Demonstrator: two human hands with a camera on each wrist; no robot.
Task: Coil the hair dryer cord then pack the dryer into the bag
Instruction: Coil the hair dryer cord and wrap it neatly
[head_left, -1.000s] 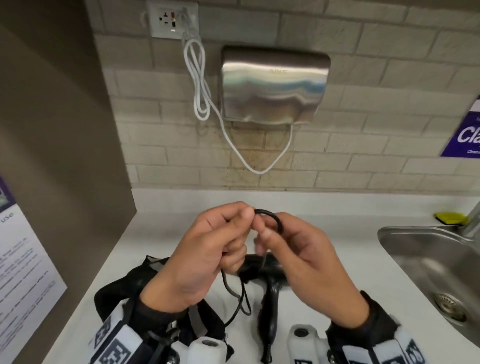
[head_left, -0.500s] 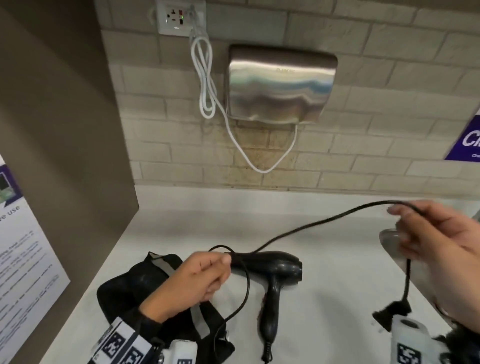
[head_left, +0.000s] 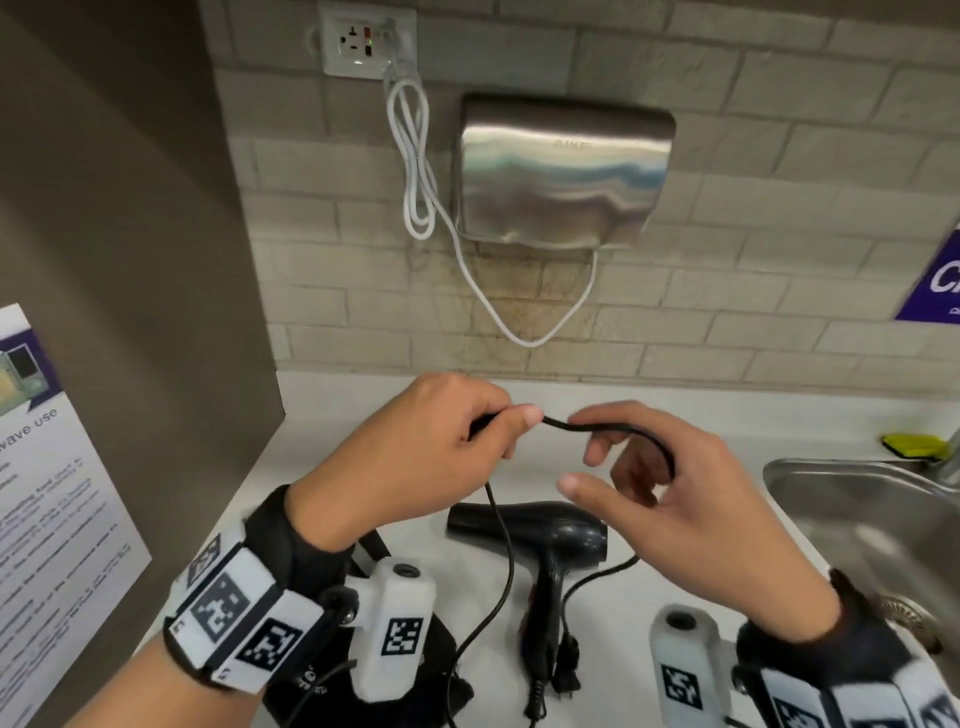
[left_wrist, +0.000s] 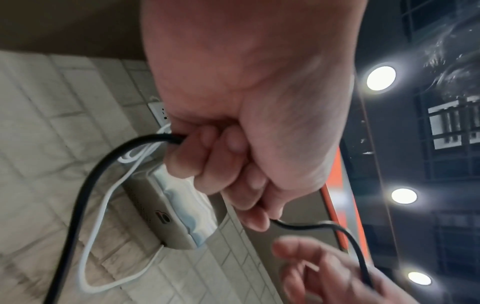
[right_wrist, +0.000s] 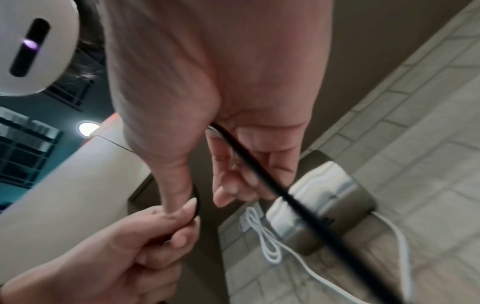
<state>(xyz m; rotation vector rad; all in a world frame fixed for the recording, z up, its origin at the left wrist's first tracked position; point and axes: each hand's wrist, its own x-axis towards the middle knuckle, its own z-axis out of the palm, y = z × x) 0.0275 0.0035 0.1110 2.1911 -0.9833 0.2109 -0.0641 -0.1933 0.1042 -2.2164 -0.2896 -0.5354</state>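
Black slim cord (head_left: 566, 427) bowed, slack; black dryer (head_left: 566, 535) lying on side.

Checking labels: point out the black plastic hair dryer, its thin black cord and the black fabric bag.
Black plastic hair dryer (head_left: 566, 535), head view, its barrel.
Thin black cord (head_left: 576, 427), head view, its lifted span.
Black fabric bag (head_left: 444, 680), head view, its right edge.

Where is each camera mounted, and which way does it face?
Head: on the head, facing forward and down at counter, dryer, bag; both the left hand and right hand show.
Left wrist: on that wrist, facing along the left hand toward wall dryer and ceiling lights.
Right wrist: on that wrist, facing along the right hand toward the wall.
Shared: all three show cord and wall dryer.
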